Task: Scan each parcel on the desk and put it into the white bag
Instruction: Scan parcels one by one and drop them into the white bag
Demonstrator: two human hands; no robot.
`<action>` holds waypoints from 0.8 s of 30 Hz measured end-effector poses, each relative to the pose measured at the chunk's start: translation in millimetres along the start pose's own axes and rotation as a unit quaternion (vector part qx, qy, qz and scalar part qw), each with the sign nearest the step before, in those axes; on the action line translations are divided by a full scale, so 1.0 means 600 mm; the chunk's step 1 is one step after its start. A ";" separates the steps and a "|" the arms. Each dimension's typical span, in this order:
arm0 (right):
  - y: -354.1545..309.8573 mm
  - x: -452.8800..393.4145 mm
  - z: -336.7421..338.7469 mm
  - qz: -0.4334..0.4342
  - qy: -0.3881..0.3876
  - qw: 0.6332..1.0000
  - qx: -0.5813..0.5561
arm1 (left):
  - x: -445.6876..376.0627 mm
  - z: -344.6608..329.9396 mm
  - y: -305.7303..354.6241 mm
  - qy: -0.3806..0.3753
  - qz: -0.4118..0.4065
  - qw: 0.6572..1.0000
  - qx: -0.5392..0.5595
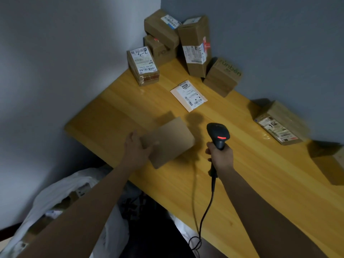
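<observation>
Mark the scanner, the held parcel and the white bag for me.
scanner (218,134), head view, on its head.
parcel (169,141), head view, on its plain top face.
white bag (55,192), head view, on its upper fold.

I see a plain brown parcel (168,141) tilted over the desk's near edge, its blank side toward me. More boxes (193,45) are piled at twelve o'clock. The white bag (61,198) lies open at seven o'clock, cartons inside.
</observation>
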State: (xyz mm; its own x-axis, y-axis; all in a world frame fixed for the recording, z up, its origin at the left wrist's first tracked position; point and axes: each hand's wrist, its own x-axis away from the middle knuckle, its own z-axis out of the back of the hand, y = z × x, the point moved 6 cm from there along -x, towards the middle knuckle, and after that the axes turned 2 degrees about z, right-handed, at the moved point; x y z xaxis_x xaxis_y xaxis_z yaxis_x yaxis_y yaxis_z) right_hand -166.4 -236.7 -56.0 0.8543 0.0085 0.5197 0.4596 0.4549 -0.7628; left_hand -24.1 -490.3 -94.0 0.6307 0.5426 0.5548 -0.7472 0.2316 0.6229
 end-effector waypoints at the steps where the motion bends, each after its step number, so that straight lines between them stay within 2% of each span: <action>1: -0.004 -0.001 -0.009 0.001 -0.005 1.000 0.000 | -0.011 -0.003 0.000 -0.033 0.014 0.999 0.018; 3: -0.006 0.001 -0.027 0.003 -0.019 1.000 -0.002 | -0.030 -0.006 0.011 -0.077 -0.003 0.997 -0.020; 5: -0.006 0.009 -0.036 0.009 -0.026 1.000 -0.005 | -0.039 -0.013 0.028 -0.110 -0.045 0.987 -0.109; 8: -0.002 0.026 -0.028 0.023 -0.022 0.999 -0.017 | -0.031 -0.028 0.040 -0.124 -0.064 0.982 -0.125; 11: 0.015 0.039 0.004 0.017 -0.004 1.000 -0.022 | 0.004 -0.051 0.050 -0.063 -0.107 0.978 -0.167; 13: 0.033 0.048 0.035 0.002 0.018 0.999 -0.030 | 0.033 -0.062 0.068 -0.004 -0.156 0.963 -0.222; 15: 0.051 0.060 0.068 -0.009 0.046 0.998 -0.046 | 0.063 -0.074 0.095 0.066 -0.263 0.921 -0.278; 17: 0.068 0.075 0.101 -0.019 0.070 0.995 -0.063 | 0.094 -0.085 0.118 0.133 -0.392 0.871 -0.265; 18: 0.077 0.083 0.115 -0.025 0.079 0.994 -0.071 | 0.108 -0.090 0.122 0.141 -0.433 0.855 -0.248; 19: 0.086 0.090 0.128 -0.031 0.086 0.993 -0.078 | 0.116 -0.095 0.125 0.123 -0.446 0.856 -0.232; 20: 0.094 0.096 0.139 -0.035 0.091 0.992 -0.084 | 0.119 -0.099 0.125 0.092 -0.428 0.872 -0.218; 22: 0.109 0.108 0.155 -0.040 0.094 0.991 -0.088 | 0.119 -0.102 0.127 0.031 -0.355 0.915 -0.190; 24: 0.121 0.121 0.164 -0.045 0.094 0.991 -0.087 | 0.116 -0.103 0.136 0.008 -0.316 0.929 -0.192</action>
State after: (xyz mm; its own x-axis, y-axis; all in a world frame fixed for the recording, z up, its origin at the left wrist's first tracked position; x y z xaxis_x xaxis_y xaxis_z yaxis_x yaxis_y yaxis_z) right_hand -95.1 -115.3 -35.7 0.8311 -0.1985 0.5195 0.5561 0.2859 -0.7804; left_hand -54.0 -383.8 -38.6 0.9678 0.2123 0.1350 -0.2509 0.7778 0.5762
